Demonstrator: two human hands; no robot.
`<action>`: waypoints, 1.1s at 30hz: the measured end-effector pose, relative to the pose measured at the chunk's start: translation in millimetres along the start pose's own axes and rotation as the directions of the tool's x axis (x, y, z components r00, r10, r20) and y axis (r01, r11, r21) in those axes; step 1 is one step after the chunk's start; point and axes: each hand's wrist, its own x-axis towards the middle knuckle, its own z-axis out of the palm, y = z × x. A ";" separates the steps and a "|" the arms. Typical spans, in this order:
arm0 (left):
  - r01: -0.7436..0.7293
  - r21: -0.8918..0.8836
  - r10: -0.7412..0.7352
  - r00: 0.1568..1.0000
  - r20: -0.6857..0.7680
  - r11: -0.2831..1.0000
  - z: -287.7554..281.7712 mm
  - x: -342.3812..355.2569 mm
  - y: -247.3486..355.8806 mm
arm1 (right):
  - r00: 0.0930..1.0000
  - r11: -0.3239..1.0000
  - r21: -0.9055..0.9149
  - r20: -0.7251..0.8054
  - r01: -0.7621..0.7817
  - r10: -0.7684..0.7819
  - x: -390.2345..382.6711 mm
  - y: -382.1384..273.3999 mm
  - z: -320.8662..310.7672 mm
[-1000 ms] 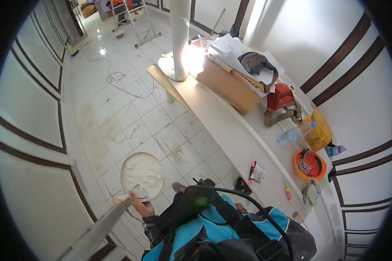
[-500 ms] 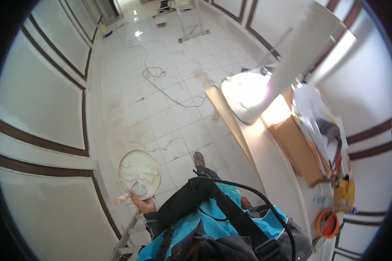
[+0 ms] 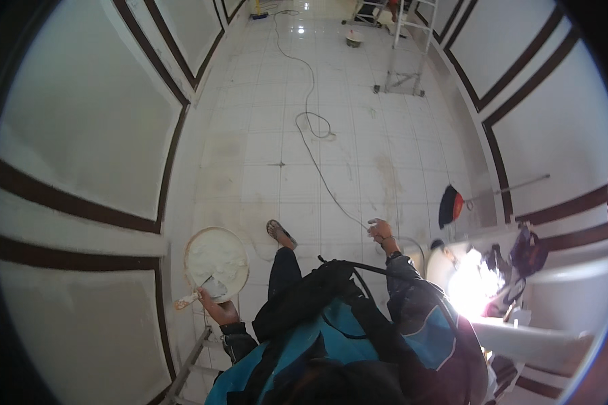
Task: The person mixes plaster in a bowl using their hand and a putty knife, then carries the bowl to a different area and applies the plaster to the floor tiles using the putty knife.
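Down on the left, my left hand is closed at the near rim of a round tub. Whitish putty fills much of that tub. A putty knife lies across the rim at the same hand, its blade over the putty and its pale, stained handle sticking out to the left. How the fingers divide between rim and knife is partly hidden. Out to the right of my body, my right hand hangs over the tiled floor, fingers apart and holding nothing I can see.
A thin cable loops along the tiles. Ahead on the right stand a ladder and a bucket. A red and black broom head lies near the right wall. A bright lamp glares at lower right; a ladder rail shows lower left.
The view has swung right and forward. My right hand has come into sight. The cluttered table has slid out toward the lower right. The tub has stayed with my left hand.
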 end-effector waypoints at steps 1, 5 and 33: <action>0.004 0.001 -0.004 1.000 -0.001 1.000 21.2 21.7 -11.7 | 1.000 1.000 -0.016 -0.022 -0.002 0.001 24.7 -5.7 -13.6; 0.085 -0.066 -0.085 0.996 0.000 0.994 98.8 116.9 -38.1 | 0.981 0.989 0.079 -0.159 0.123 -0.109 67.5 -11.7 -26.5; -0.132 0.135 0.088 0.952 0.292 0.982 678.0 714.8 -252.1 | 0.920 0.920 -0.279 -0.203 0.275 -0.337 785.3 -517.6 -148.3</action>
